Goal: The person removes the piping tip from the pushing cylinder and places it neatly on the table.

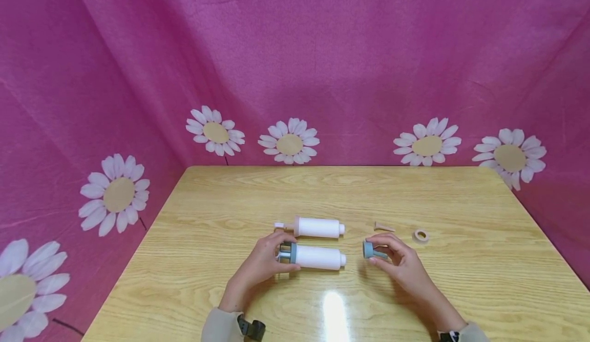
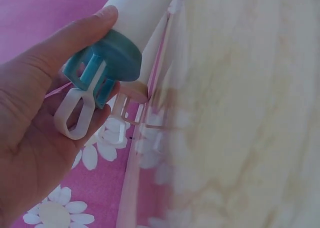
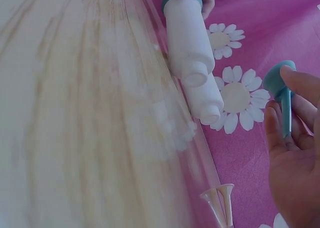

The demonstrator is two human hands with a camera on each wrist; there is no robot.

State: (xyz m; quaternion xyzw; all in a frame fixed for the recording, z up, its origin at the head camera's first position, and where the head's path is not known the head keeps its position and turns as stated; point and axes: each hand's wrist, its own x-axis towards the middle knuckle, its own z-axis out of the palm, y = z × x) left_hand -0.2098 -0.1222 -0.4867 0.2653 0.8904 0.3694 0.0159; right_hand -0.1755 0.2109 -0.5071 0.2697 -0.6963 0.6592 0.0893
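My left hand [image 1: 264, 259] grips a white syringe-like tube [image 1: 318, 257] at its teal collar, thumb on one side and fingers on the other. Out of the collar's teal frame comes a pale loop-ended plunger handle [image 2: 75, 113]. The tube lies lengthwise, its narrow white tip toward the right. Thumb and fingers of my right hand [image 1: 405, 265] pinch a teal nozzle [image 1: 367, 250], a wide cap with a thin stem. Its wide end faces the tube's tip, a gap between them. In the right wrist view the nozzle's stem [image 3: 286, 113] lies along my fingers.
A second white tube [image 1: 319, 227] with a beige-pink collar lies just behind the first, parallel to it. Farther right on the wooden table [image 1: 221, 193] are a small beige cone-shaped nozzle [image 1: 383, 227] and a beige ring [image 1: 415, 237]. A pink flowered cloth [image 1: 350, 76] hangs behind the table.
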